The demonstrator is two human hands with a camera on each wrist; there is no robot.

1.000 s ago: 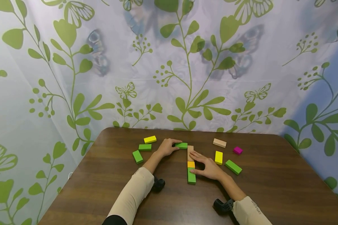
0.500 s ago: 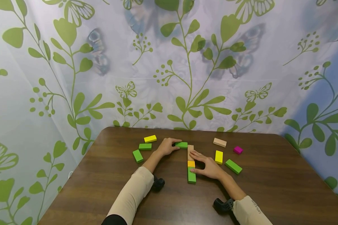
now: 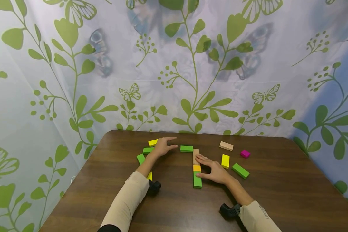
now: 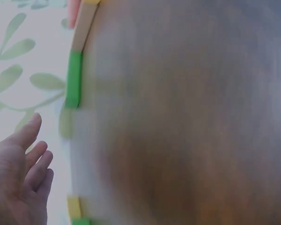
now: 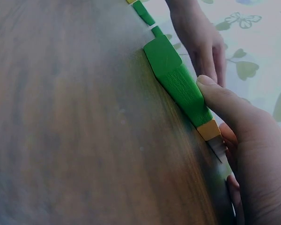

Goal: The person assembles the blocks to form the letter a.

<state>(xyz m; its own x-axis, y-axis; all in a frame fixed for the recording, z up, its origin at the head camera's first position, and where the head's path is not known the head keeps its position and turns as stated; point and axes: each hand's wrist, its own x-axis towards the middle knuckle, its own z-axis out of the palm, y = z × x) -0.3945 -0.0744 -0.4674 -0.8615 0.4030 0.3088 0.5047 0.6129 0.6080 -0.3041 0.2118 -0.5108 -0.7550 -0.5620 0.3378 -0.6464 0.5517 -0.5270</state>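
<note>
A column of blocks stands mid-table in the head view: a plain wooden block (image 3: 196, 152), a small orange block (image 3: 197, 168) and a green block (image 3: 197, 183) nearest me. Left of the column's far end lies another green block (image 3: 187, 149). My right hand (image 3: 213, 171) rests along the column's right side, fingertips at the wooden block and thumb at the near green one. My left hand (image 3: 161, 147), fingers extended and holding nothing, hovers left of the far green block, apart from it. In the left wrist view that hand (image 4: 18, 173) shows an empty palm.
At left, partly behind my left arm, lie yellow (image 3: 152, 142) and green blocks (image 3: 148, 150), and a yellow block (image 3: 150, 176) by the wrist. At right are a wooden block (image 3: 226, 146), a magenta block (image 3: 245, 153), a yellow block (image 3: 225, 161) and a green block (image 3: 240, 170).
My left hand has let go of the far green block and moved left, leaving it beside the column. A yellow block shows by my left wrist. My right hand has stayed put.
</note>
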